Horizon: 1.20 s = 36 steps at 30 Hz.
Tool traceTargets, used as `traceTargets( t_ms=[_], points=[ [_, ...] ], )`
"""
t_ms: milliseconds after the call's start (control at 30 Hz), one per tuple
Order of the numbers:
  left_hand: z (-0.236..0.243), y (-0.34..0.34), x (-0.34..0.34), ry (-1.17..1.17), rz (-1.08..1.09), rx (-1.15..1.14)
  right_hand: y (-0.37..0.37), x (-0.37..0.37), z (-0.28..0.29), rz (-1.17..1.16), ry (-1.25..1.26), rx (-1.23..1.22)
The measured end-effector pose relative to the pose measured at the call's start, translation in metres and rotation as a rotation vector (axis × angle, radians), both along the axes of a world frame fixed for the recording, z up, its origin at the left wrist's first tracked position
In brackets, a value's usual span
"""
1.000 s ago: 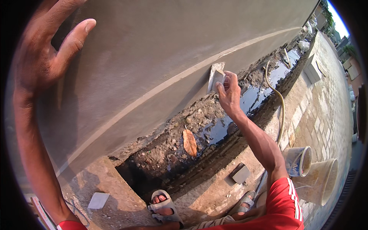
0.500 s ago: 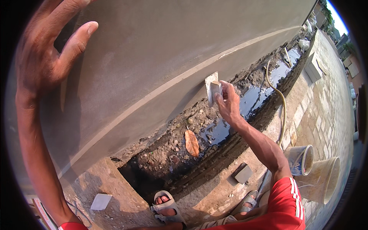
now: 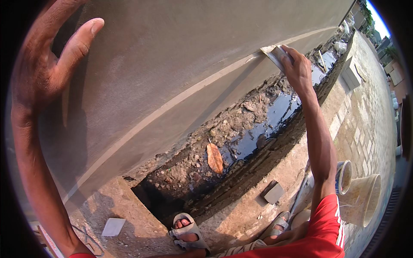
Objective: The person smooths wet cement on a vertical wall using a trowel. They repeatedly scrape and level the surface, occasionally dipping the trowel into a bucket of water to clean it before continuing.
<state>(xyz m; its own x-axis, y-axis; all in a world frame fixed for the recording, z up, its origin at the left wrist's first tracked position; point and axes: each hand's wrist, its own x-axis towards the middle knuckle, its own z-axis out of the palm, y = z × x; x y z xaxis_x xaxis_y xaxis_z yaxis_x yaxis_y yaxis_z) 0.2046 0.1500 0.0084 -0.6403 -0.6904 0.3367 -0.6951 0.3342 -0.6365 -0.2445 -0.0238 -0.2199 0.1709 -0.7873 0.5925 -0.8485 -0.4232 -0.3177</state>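
My left hand (image 3: 41, 71) rests flat with spread fingers against a smooth grey plastered wall (image 3: 180, 47) at the upper left. My right hand (image 3: 297, 69) reaches out to the wall on the right and grips a folded pale sheet, likely sandpaper (image 3: 275, 54), pressing it onto a light horizontal groove line (image 3: 172, 105) that runs along the wall. My feet in grey sandals (image 3: 187, 230) stand on the concrete edge of a trench.
A muddy trench (image 3: 241, 142) with dark water and rubble runs along the wall's foot; a dry orange leaf (image 3: 214, 158) lies in it. Buckets (image 3: 363, 198) stand at the right on block paving. A small stone block (image 3: 273, 192) and a white scrap (image 3: 113, 226) lie on the concrete.
My right hand has slid the sandpaper up and to the right along the groove line. The view has shifted; my left hand stays on the wall.
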Motion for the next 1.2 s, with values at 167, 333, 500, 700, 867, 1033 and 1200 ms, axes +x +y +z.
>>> traceTargets(
  t_ms=[167,333,500,700,867,1033,1200],
  points=[
    [0.007,0.000,0.002,-0.058,-0.022,-0.019,0.006,0.017,0.005,0.056,-0.056,0.174],
    [-0.001,-0.001,-0.004,0.019,-0.013,-0.015,0.031,0.035,0.016,0.121,-0.021,0.197],
    [0.006,0.003,-0.009,-0.050,0.003,-0.043,0.074,0.081,0.017,0.271,-0.018,0.194],
    [-0.003,-0.002,-0.005,-0.048,-0.002,-0.055,0.110,0.089,0.021,0.426,-0.177,0.243],
    [0.004,-0.003,-0.008,-0.042,-0.014,-0.068,0.053,0.017,-0.022,0.206,-0.886,0.337],
    [0.004,-0.001,-0.010,-0.059,-0.008,-0.066,0.034,0.008,-0.045,0.107,-1.235,0.538],
    [-0.007,-0.007,-0.009,-0.032,-0.026,-0.064,0.028,0.012,-0.052,0.084,-1.291,0.534]
  ],
)
